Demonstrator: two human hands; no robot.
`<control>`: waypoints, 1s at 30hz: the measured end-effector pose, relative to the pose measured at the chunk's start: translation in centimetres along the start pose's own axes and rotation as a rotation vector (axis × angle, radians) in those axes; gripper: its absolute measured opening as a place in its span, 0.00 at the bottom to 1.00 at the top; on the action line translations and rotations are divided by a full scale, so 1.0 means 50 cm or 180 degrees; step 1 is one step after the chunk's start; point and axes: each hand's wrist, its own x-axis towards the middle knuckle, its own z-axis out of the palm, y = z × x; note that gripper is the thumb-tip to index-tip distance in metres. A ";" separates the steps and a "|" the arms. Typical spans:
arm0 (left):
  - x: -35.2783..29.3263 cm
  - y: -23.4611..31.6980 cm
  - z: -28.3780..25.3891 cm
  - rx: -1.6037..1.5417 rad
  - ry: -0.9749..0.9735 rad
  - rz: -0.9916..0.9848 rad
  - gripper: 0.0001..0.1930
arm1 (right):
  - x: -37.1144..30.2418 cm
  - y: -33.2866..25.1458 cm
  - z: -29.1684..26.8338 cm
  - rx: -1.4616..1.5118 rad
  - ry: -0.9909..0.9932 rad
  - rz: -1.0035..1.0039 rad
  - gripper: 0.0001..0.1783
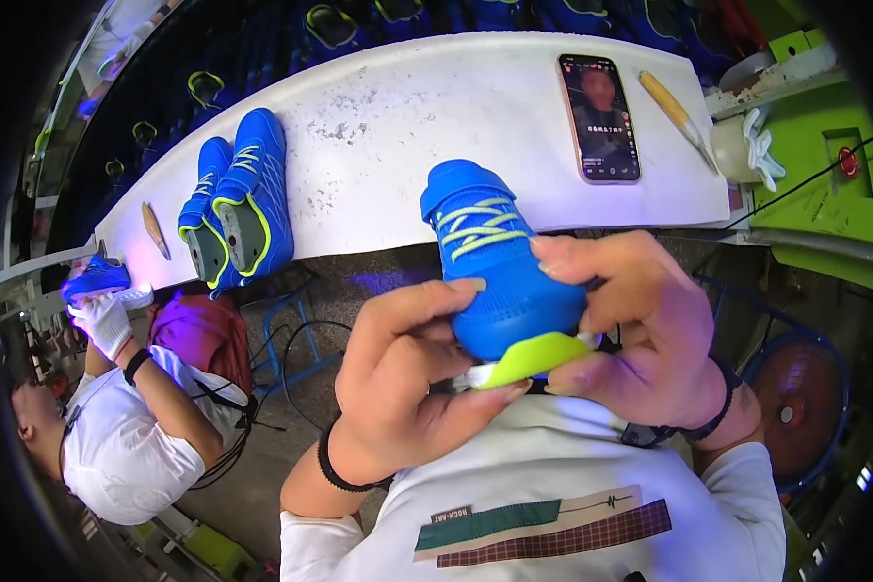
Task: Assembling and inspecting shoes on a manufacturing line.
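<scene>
Both my hands hold one blue shoe (495,267) with yellow-green laces and a yellow-green toe cap, toe pointing toward me, just in front of the white bench (398,126). My left hand (407,373) wraps its left side, thumb under the toe cap. My right hand (640,330) grips the right side, fingers over the upper. A bit of white material shows under the toe between my thumbs.
Two more blue shoes (238,199) lie on the bench's left end. A phone (599,116), a wooden-handled tool (676,107) and a white glove (757,145) lie at the right. A gloved co-worker (131,427) in white sits at the left holding a shoe. A fan (795,398) stands lower right.
</scene>
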 end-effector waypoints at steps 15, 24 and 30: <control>0.047 -0.016 0.032 0.0235 -0.0269 0.0396 0.20 | 0.013 0.002 -0.087 0.0417 -0.0268 0.1125 0.46; 0.055 -0.050 0.108 0.0010 0.0238 0.0174 0.19 | 0.056 0.031 -0.056 0.0708 -0.0029 0.0857 0.24; 0.047 -0.105 0.133 -0.0201 0.0390 0.0214 0.19 | 0.051 0.053 -0.064 0.0832 0.0213 0.0835 0.24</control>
